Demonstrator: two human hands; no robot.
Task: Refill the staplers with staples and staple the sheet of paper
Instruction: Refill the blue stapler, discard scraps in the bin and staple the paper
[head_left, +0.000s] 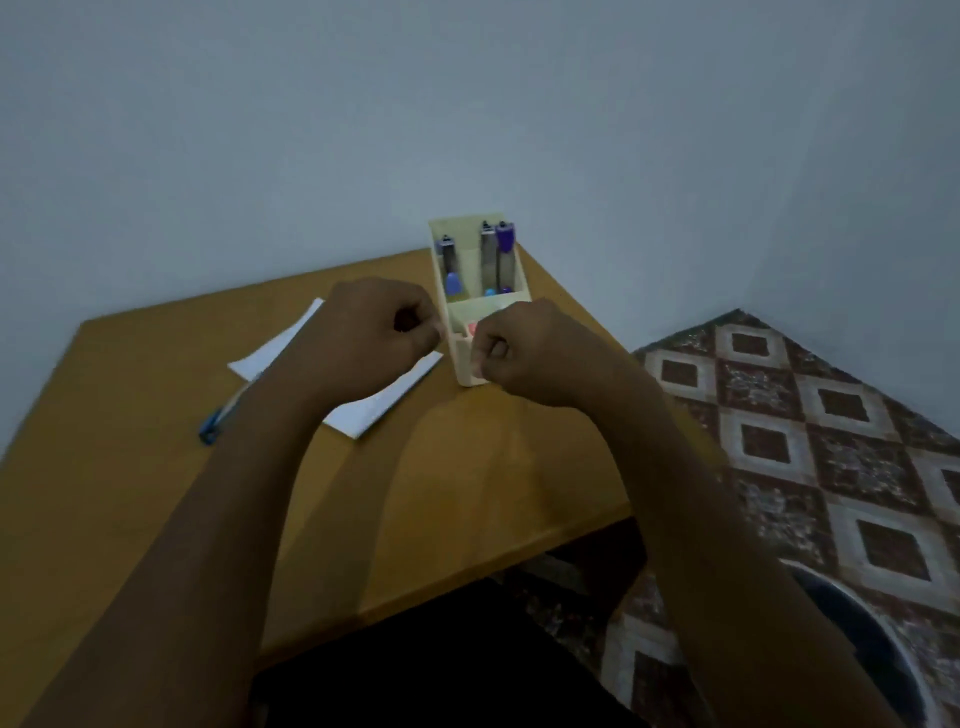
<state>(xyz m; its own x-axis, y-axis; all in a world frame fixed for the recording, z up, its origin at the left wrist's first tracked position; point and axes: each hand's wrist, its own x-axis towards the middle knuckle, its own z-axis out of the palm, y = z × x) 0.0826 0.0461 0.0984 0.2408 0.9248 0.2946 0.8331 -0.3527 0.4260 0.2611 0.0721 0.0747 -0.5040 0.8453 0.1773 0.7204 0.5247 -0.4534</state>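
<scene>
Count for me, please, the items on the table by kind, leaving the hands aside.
Staplers: 3 (left stapler, middle stapler, right stapler)
Paper sheet: 1
Blue pen: 1
Organizer: 1
Pink item, mostly hidden: 1
Total: 7

Three staplers (487, 260) are standing in one cream organizer (462, 231) near the table's (467, 467) far right corner, one alone in the left compartment and two side by side in the right. One sheet of paper (374, 410) and one blue pen (215, 423) are lying toward the left edge. Two hands, the left hand (374, 327) and the right hand (524, 353), are hovering over the far edge.
</scene>
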